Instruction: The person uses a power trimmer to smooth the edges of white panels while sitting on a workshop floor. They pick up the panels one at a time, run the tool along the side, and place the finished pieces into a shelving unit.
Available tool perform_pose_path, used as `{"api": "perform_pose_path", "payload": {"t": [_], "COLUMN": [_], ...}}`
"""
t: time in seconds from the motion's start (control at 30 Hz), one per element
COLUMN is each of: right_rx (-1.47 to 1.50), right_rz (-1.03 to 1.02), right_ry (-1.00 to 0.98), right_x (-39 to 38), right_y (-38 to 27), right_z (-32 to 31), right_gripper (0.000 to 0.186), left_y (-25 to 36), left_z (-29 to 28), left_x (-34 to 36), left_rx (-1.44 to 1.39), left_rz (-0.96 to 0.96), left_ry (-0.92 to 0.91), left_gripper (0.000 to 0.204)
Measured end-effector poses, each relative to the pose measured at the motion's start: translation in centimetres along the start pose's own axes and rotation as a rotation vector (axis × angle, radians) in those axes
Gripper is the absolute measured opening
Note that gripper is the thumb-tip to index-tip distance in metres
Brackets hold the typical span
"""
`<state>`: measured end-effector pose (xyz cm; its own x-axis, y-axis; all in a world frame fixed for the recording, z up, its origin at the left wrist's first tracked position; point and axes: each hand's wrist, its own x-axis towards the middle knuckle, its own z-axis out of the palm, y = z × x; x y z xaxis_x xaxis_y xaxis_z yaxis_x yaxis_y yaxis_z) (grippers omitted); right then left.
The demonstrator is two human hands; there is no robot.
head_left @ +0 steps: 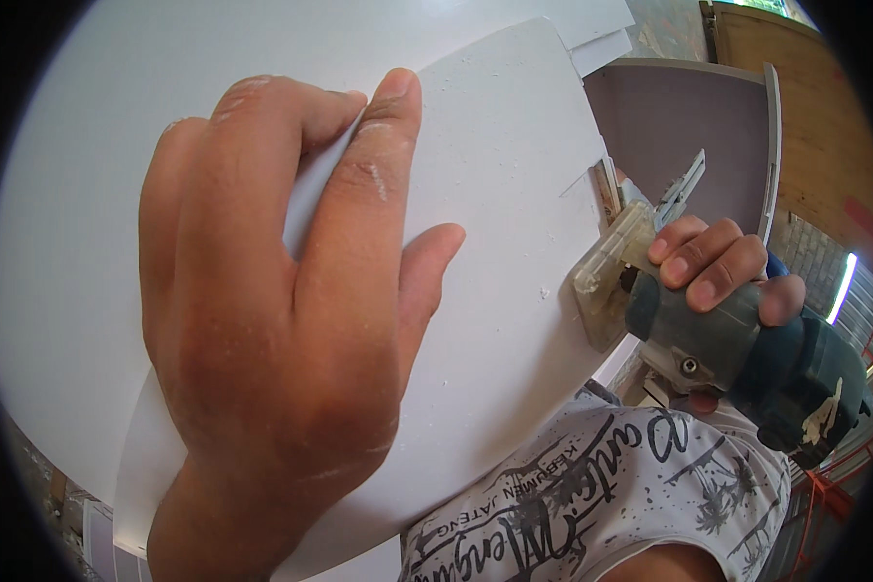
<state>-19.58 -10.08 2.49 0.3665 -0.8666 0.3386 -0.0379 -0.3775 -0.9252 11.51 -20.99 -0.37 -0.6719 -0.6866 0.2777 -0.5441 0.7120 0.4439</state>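
My left hand point(272, 281) lies on a white panel point(500, 145), its index finger extended along a seam, middle finger bent and thumb apart. The panel's top has scattered small chips and a curved outline. At its right edge my right hand point(723, 267) is wrapped round a dark green trim router point(786, 369), whose clear plastic base point(606, 286) is tipped on its side against that edge. The bit is hidden. Just beyond the base sticks up a small pale metal piece point(684, 184), too unclear to name.
A larger white board point(87, 213) spreads under and left of the panel. A grey-lilac board with pale edging point(679, 107) and a wooden board point(815, 136) are at upper right. Red metal frames point(820, 490) show at lower right, and my patterned shirt point(592, 485) below.
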Motion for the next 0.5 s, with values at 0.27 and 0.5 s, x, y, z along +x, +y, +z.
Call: {"api": "perform_pose_path", "payload": {"t": [0.27,0.5], "right_rx": [0.014,-0.008], "right_rz": [-0.005,0.010], "right_ry": [-0.012,-0.033], "right_x": [-0.8,-0.8], "right_y": [0.5,0.5], "right_z": [-0.5,-1.4], "right_gripper": [0.089,0.089], "left_y": [0.3,0.1], "left_z": [0.6,1.3], "left_x": [-0.1,0.5], "left_rx": [0.017,-0.002], "left_rz": [-0.010,-0.003], "left_ry": [-0.021,-0.004], "left_gripper": [0.061,0.061]}}
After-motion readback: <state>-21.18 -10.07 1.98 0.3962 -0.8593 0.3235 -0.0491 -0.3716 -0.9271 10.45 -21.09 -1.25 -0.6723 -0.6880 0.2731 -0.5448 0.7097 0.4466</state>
